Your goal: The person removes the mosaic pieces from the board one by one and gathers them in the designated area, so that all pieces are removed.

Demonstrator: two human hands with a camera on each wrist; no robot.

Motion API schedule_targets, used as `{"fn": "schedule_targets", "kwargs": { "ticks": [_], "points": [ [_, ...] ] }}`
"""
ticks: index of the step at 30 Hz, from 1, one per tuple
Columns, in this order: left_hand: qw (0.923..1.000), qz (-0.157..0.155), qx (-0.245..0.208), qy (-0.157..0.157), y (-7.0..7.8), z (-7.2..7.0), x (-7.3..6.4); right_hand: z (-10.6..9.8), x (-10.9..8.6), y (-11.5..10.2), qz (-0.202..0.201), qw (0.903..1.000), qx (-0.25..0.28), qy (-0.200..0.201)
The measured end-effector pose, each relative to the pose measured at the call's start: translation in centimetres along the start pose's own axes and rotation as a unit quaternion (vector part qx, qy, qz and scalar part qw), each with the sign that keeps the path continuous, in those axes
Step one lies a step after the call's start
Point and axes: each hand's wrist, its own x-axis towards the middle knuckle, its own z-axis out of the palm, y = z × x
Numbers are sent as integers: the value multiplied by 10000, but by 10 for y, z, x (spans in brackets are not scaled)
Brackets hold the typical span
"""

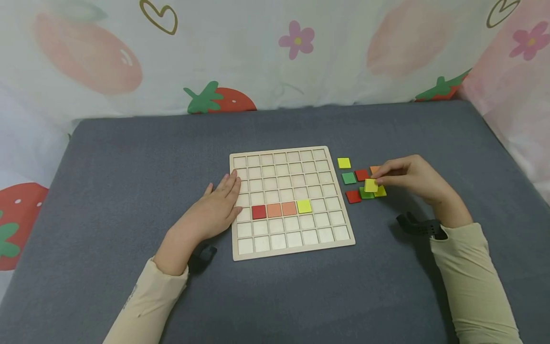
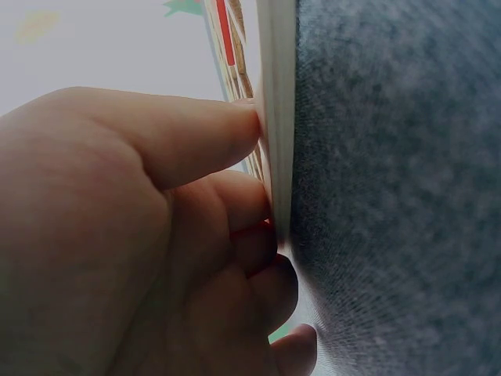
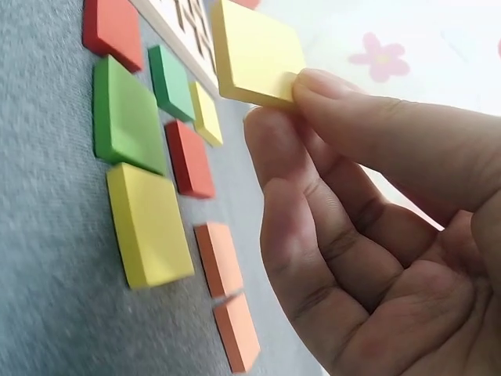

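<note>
A pale wooden grid board (image 1: 296, 249) lies on the table. One row holds a red tile (image 1: 259, 212), two orange tiles (image 1: 281, 209) and a yellow tile (image 1: 304, 206) side by side. My left hand (image 1: 215, 212) rests on the board's left edge, fingers extended, the thumb (image 2: 207, 129) touching the rim in the left wrist view. To the right of the board, my right hand (image 1: 414, 181) pinches another yellow tile (image 3: 258, 51) between thumb and fingers, raised above the loose tiles. Below it in the head view are a green tile (image 1: 366, 194) and a yellow one (image 1: 381, 192).
More loose tiles lie by the board's right side: yellow (image 1: 343, 163), green (image 1: 349, 178), red (image 1: 362, 175) and red (image 1: 353, 196). Two orange tiles (image 3: 219, 258) show in the right wrist view. A grey cloth covers the table (image 1: 150, 157); a printed curtain (image 1: 335, 71) hangs behind.
</note>
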Motion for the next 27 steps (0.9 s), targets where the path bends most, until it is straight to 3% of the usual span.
{"fn": "schedule_targets", "kwargs": {
  "ticks": [10, 27],
  "points": [
    [10000, -14, -29, -20, 0, -1, 0, -9, -3, 7, 385, 9986, -238, 267],
    [10000, 21, -9, -8, -1, 1, 1, -22, -10, 21, 401, 9986, -160, 319]
  ]
}}
